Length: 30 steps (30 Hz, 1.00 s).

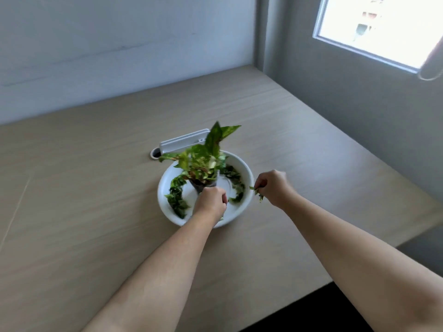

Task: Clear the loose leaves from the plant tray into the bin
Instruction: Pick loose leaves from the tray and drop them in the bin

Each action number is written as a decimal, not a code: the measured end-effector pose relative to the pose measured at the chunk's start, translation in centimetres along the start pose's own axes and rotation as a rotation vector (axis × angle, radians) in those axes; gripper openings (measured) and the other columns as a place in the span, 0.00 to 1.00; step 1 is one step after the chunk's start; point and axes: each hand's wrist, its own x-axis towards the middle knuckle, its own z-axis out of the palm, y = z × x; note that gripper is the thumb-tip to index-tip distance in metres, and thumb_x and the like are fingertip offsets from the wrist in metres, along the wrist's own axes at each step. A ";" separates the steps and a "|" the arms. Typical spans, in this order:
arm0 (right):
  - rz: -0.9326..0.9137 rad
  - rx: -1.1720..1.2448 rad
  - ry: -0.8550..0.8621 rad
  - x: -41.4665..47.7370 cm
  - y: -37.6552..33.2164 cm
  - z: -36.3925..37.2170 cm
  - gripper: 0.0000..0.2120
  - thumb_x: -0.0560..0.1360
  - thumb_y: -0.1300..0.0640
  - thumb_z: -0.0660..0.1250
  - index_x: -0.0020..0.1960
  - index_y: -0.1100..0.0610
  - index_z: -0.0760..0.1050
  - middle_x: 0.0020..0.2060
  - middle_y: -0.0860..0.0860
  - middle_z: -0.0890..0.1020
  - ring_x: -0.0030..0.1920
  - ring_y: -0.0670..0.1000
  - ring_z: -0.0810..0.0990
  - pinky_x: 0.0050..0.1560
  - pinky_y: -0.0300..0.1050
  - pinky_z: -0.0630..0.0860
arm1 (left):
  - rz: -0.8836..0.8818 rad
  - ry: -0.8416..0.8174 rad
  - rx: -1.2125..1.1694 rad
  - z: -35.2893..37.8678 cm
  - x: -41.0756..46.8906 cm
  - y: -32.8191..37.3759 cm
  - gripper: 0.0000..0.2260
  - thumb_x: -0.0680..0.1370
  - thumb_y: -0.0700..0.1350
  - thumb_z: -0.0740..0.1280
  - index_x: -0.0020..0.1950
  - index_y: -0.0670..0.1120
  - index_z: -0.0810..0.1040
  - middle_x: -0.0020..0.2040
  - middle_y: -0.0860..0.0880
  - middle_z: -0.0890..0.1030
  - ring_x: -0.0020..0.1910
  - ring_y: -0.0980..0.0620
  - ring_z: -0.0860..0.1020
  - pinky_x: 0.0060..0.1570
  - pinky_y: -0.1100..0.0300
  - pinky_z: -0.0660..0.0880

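1. A pale wooden table [96, 188] fills most of the view, with one round white tray [167, 180] near its middle.
2. On the left side of the tray lies one curved strip of loose dark green leaves [177, 197].
3. One small potted plant [203, 161] stands in the middle of the tray, its leaves blurred.
4. Behind the tray are one white flat box [184, 142] and one small round hole [155, 153] in the table.
5. The left hand [211, 202] reaches in from below, curled into a loose fist over the tray's front, right at the base of the plant. Whether it grips anything cannot be told.
6. A second strip of loose leaves [236, 185] curves along the tray's right side.
7. The right hand [273, 188] hovers just outside the tray's right rim, fingers pinched together on a small bunch of leaves [258, 194].
8. One window [383, 27] is at the upper right.
9. No bin shows.
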 end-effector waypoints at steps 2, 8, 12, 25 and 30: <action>0.058 0.021 0.044 -1.5 3.1 -3.3 0.10 0.68 0.69 0.66 0.39 0.58 0.83 0.36 0.54 0.81 0.34 0.54 0.80 0.29 0.40 0.77 | 0.058 -0.001 0.012 1.4 -0.4 4.1 0.08 0.72 0.36 0.64 0.42 0.45 0.83 0.45 0.43 0.85 0.48 0.43 0.81 0.46 0.58 0.76; 0.235 0.077 0.211 -8.4 17.3 -16.3 0.09 0.68 0.68 0.66 0.38 0.57 0.82 0.42 0.57 0.83 0.38 0.54 0.81 0.30 0.35 0.70 | 0.274 -0.017 -0.046 8.2 -2.2 21.4 0.08 0.71 0.36 0.65 0.42 0.44 0.84 0.45 0.43 0.86 0.48 0.43 0.82 0.47 0.57 0.78; 0.376 0.072 0.375 -14.9 28.1 -25.8 0.09 0.66 0.69 0.67 0.40 0.60 0.83 0.38 0.56 0.85 0.35 0.49 0.78 0.27 0.24 0.66 | 0.484 -0.117 -0.078 16.0 -5.5 35.4 0.06 0.73 0.37 0.66 0.42 0.41 0.83 0.46 0.41 0.85 0.48 0.43 0.82 0.47 0.55 0.78; 0.967 0.187 0.576 -30.3 51.8 -29.6 0.09 0.68 0.68 0.67 0.37 0.55 0.81 0.36 0.52 0.80 0.39 0.52 0.78 0.42 0.40 0.72 | 0.813 -0.610 0.093 39.2 -14.3 54.6 0.08 0.69 0.36 0.65 0.42 0.46 0.82 0.44 0.44 0.85 0.45 0.42 0.82 0.47 0.56 0.78; 1.089 0.232 0.574 -32.0 58.7 -25.4 0.11 0.68 0.68 0.67 0.36 0.53 0.78 0.34 0.53 0.79 0.34 0.51 0.76 0.36 0.38 0.69 | 0.775 -0.795 0.210 48.8 -13.5 54.0 0.08 0.72 0.35 0.64 0.44 0.44 0.81 0.46 0.44 0.84 0.47 0.43 0.81 0.44 0.56 0.77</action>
